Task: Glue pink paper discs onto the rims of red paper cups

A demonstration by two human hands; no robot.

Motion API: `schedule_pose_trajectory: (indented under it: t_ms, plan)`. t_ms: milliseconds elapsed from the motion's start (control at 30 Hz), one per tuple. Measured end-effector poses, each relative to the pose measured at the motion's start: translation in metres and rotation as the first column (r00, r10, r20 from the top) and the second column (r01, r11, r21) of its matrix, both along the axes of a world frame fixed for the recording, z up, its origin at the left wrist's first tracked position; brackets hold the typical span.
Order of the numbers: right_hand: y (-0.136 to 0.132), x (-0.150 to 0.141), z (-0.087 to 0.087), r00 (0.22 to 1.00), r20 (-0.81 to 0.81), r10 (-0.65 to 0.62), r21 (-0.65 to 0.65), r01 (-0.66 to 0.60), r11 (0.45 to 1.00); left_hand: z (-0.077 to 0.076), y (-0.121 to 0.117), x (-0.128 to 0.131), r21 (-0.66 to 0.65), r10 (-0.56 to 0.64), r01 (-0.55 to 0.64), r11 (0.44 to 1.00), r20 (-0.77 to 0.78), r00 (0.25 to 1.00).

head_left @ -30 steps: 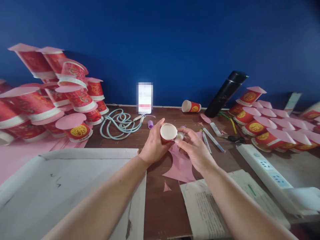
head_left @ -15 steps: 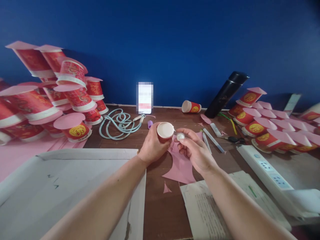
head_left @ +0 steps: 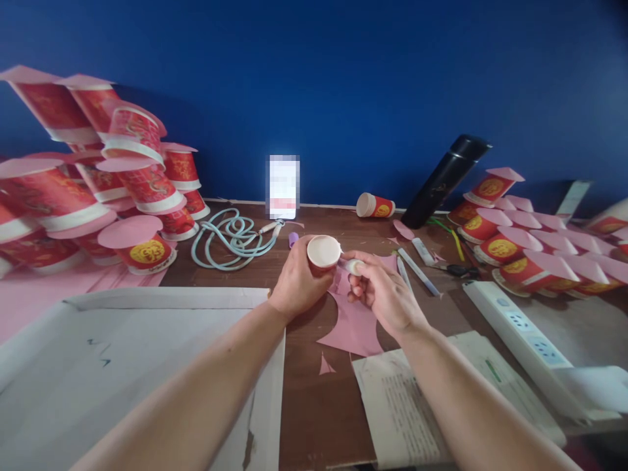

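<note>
From my seat at the far end of the feed, I see the left hand (head_left: 300,284) grasping a red paper cup (head_left: 322,252) at the centre of the frame, fingers wrapped around its side and its pale round end facing up. Just to the right, the right hand (head_left: 385,291) pinches a small white tube (head_left: 353,266), partly hidden by the fingers, its end pointing at the cup's edge; I cannot tell whether the two touch.

Below the hands, a cut pink sheet (head_left: 354,324) lies on the brown table (head_left: 314,412), with a small pink scrap (head_left: 326,365) near its lower left corner. A white tray (head_left: 171,299) fills the lower left of the frame, and a printed paper (head_left: 402,412) lies partly under the right forearm.

At the left edge I see a pile of red cups (head_left: 53,190) with pink discs; a second pile (head_left: 503,246) stands at the right, above a white power strip (head_left: 523,324). Toward the back are a lit phone (head_left: 283,186), a light blue cord (head_left: 235,247) and a tilted black bottle (head_left: 446,180).
</note>
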State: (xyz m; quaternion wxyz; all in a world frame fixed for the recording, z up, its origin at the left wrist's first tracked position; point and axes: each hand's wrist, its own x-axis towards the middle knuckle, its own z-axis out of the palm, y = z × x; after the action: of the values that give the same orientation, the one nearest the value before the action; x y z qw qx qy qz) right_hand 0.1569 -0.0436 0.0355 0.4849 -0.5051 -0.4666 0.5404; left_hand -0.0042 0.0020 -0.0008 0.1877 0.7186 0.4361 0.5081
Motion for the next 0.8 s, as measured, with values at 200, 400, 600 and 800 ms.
schedule_pose_trajectory:
  t_ms: [200, 400, 600, 800]
  plan:
    - [-0.0014, -0.0009, 0.0004, 1.000, 0.010, 0.022, 0.006, -0.022, 1.000, 0.0012, -0.0002, -0.0008, -0.017, -0.007, 0.007, 1.000, 0.010, 1.000]
    - [-0.0012, -0.0035, 0.0013, 1.000, 0.018, 0.012, 0.026, -0.012, 1.000, 0.0035, -0.0008, -0.0003, -0.019, -0.004, 0.005, 1.000, 0.036, 0.999]
    - [-0.0017, -0.0031, 0.0014, 0.999, 0.044, 0.011, 0.057, -0.013, 0.998, 0.0050, -0.0010, 0.0008, -0.017, 0.010, -0.010, 1.000, 0.030, 0.999]
    - [-0.0036, -0.0020, 0.0021, 0.990, 0.133, 0.045, 0.042, -0.051, 0.998, 0.0014, 0.0022, -0.0004, 0.070, 0.057, -0.057, 0.996, 0.004, 0.998]
